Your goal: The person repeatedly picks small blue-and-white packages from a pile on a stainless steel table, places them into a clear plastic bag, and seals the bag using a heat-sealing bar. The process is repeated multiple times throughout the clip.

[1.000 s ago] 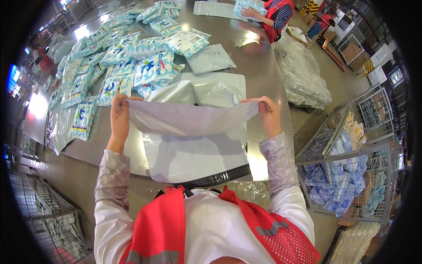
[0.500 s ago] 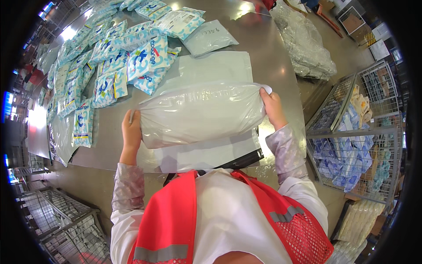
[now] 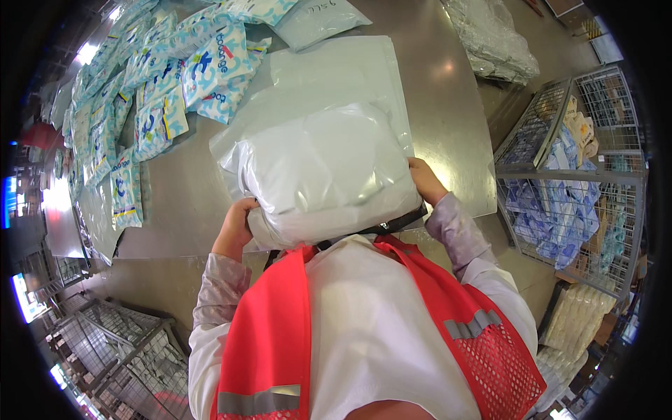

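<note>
A bulging light-grey plastic bag (image 3: 325, 168) lies near the table's front edge, on a stack of flat grey bags (image 3: 332, 70). My left hand (image 3: 238, 224) grips its lower left corner, fingertips partly hidden by the plastic. My right hand (image 3: 425, 180) holds the right side, also with some fingers out of sight. A black strip (image 3: 388, 225) shows under the bag's front. To the left lies a pile of blue-and-white printed pouches (image 3: 217, 66), with a plain grey packet (image 3: 315, 21) behind the stack.
The metal table (image 3: 455, 119) fills the middle. Right of it stand wire cage carts (image 3: 567, 210) holding blue packets, plastic-wrapped goods (image 3: 490, 42) and pale stacked material (image 3: 574, 322). Another wire cart (image 3: 112, 350) is at lower left.
The grey bag, earlier stretched wide between raised hands, now sits bunched and bulging closer to my body. Both hands have lowered and come nearer each other. The view has shifted.
</note>
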Motion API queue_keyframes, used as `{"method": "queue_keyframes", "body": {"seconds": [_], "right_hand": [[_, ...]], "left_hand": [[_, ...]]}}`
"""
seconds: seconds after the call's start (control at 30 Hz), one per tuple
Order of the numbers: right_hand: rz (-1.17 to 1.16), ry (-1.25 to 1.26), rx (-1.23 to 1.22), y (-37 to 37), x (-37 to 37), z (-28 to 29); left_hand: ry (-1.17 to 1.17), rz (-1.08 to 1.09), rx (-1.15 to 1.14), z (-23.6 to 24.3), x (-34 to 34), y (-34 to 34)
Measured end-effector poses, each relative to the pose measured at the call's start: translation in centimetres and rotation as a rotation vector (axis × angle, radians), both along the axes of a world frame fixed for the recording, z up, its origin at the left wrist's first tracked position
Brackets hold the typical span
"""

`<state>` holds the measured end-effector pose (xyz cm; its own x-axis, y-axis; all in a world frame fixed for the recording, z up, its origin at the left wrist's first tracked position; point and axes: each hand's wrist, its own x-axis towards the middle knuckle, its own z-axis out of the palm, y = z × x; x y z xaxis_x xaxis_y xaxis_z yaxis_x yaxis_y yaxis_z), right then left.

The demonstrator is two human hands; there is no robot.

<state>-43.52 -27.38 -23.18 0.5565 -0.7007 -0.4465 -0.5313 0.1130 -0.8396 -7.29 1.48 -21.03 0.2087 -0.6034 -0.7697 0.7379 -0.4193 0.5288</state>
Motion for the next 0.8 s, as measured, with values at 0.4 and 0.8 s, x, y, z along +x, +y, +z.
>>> {"method": "queue_keyframes", "body": {"seconds": [0.4, 0.8], "right_hand": [[0.705, -0.029, -1.397, 15.1, 5.4, 6.4], [0.087, 0.015, -1.097, 7.2, 2.6, 6.1]], "left_hand": [[-2.146, -0.75, -0.52, 8.5, -14.2, -2.7], [-2.006, -0.378, -0.126, 4.1, -9.5, -1.8]]}}
